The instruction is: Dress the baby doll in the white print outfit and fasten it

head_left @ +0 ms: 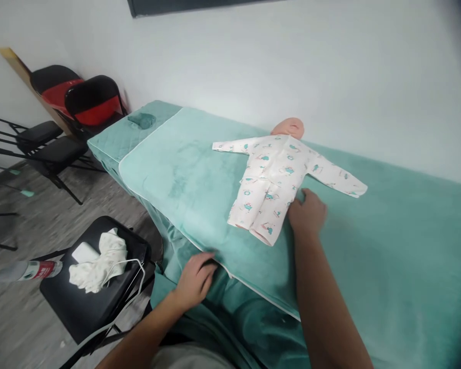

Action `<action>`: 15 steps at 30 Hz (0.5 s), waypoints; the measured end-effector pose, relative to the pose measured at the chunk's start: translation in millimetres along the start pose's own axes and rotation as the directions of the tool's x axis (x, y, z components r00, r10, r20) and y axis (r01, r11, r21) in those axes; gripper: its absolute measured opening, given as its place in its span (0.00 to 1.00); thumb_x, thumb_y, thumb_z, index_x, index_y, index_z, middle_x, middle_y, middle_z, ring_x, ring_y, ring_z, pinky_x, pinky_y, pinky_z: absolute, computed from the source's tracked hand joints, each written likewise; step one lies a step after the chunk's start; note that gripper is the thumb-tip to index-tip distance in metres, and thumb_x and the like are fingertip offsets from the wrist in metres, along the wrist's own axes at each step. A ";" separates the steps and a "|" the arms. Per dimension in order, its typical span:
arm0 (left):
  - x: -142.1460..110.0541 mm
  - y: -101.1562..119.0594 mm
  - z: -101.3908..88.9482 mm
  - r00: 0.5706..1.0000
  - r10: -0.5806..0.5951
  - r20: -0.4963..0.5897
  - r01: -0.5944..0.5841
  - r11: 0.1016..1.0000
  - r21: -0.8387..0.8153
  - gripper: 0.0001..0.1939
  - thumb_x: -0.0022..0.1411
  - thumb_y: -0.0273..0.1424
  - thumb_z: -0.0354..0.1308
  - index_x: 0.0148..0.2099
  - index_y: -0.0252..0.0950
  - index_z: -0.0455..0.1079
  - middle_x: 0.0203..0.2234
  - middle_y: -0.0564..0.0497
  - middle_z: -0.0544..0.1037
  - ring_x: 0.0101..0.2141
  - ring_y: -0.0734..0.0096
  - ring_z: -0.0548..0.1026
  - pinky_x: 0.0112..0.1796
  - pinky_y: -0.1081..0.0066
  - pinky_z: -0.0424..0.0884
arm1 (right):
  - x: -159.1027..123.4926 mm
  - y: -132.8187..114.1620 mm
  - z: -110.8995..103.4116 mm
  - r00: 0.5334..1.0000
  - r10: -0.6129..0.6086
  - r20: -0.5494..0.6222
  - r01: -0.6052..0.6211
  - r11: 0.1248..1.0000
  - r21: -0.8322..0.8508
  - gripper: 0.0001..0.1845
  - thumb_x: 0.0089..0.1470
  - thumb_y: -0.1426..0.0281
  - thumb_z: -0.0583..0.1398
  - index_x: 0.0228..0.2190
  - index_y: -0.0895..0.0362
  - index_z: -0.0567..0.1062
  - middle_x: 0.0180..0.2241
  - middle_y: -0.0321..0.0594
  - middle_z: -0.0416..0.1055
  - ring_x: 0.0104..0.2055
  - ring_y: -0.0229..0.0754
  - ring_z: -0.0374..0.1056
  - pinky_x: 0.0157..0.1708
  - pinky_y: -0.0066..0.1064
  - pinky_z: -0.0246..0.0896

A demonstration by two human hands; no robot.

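A baby doll (291, 126) lies on its back on a teal blanket (184, 174) that covers a table. It wears a white patterned sleepsuit (272, 179) with the arms spread out. My right hand (306, 212) rests on the blanket just right of the doll's legs, fingers curled and touching the suit's edge. My left hand (195, 279) lies at the blanket's white-trimmed front edge, fingers bent down onto the fabric.
A black folding chair (88, 302) at the lower left carries a crumpled white cloth (100, 261), a white hanger and a small white pack. A spray can (23, 270) lies on the floor. Stacked red-and-black chairs (88, 100) stand at the back left. A wall runs behind the table.
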State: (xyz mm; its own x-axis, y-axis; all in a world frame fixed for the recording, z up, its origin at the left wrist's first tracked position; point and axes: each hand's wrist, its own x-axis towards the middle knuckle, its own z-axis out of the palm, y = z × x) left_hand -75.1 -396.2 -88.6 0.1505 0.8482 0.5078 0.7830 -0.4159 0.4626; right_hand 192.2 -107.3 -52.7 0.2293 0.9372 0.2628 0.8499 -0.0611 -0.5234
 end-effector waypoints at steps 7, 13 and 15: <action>-207.0 -35.9 -116.7 0.779 -0.615 0.121 0.581 0.781 0.229 0.13 0.68 0.30 0.50 0.41 0.41 0.77 0.43 0.45 0.82 0.44 0.63 0.81 0.47 0.66 0.79 | 1.5 1.9 -3.5 0.998 0.053 0.042 -0.054 0.999 0.009 0.31 0.55 0.74 0.53 0.60 0.60 0.73 0.58 0.55 0.74 0.58 0.53 0.68 0.61 0.44 0.58; -274.1 -120.3 -221.5 0.282 -0.907 -0.314 0.918 0.160 0.363 0.15 0.62 0.41 0.50 0.43 0.40 0.72 0.41 0.48 0.80 0.43 0.52 0.80 0.47 0.55 0.77 | 1.7 1.2 -3.7 0.998 0.058 0.029 -0.059 0.998 0.031 0.29 0.54 0.73 0.56 0.57 0.58 0.76 0.56 0.52 0.77 0.56 0.52 0.71 0.57 0.41 0.61; -258.6 -149.9 -229.6 0.343 -0.902 -0.263 0.875 0.205 0.439 0.22 0.61 0.43 0.50 0.51 0.36 0.71 0.47 0.41 0.77 0.51 0.49 0.76 0.55 0.52 0.73 | 1.5 1.7 -3.3 0.997 0.070 0.021 -0.071 0.997 0.038 0.29 0.54 0.72 0.57 0.57 0.59 0.76 0.56 0.52 0.77 0.56 0.52 0.71 0.57 0.40 0.61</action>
State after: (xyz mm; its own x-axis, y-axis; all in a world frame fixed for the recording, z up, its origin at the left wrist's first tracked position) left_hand -370.0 -628.5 -122.4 -0.8131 0.5798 -0.0517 0.5571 0.8009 0.2197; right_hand 195.5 -107.1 -50.5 0.2779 0.9377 0.2084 0.8128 -0.1140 -0.5713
